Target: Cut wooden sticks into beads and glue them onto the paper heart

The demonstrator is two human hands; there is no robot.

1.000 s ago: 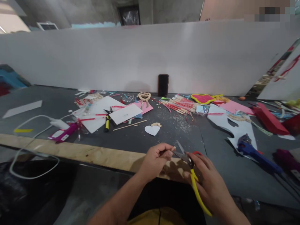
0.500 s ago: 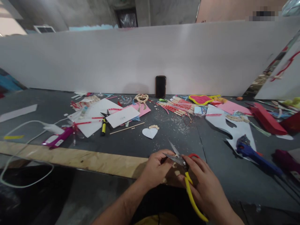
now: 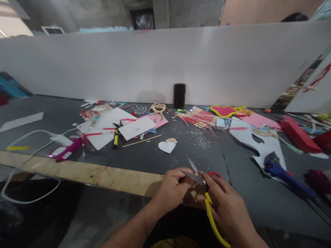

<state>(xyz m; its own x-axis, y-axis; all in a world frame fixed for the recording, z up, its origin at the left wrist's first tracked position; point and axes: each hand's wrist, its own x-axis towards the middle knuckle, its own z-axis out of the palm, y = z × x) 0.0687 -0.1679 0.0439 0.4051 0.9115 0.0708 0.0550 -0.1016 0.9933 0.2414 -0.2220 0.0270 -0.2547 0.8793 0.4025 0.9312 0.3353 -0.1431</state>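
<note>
My right hand [image 3: 229, 203] is closed around a pair of scissors [image 3: 198, 177] with yellow grips. Their blades are parted and point up and to the left, reaching over the fingertips of my left hand [image 3: 172, 189]. Those left fingers are pinched together just under the blades; what they hold is too small and too covered to make out. A red loop [image 3: 214, 174] shows behind the right fingers. Beyond the hands, a white paper heart [image 3: 167, 147] lies flat, with a short row of pale beads [image 3: 171, 140] along its upper right edge.
A phone [image 3: 179, 95] leans against the white partition [image 3: 134, 65]. Pliers [image 3: 116, 136], a white card [image 3: 137, 128] and a thin stick [image 3: 141, 141] lie left of the heart. Red-striped sticks [image 3: 193, 119], cut paper [image 3: 274, 151] and a blue glue gun [image 3: 281, 174] lie to the right.
The whole view has shifted slightly, so the table things sit a little further right. Both hands and the parted scissors keep almost the same pose.
</note>
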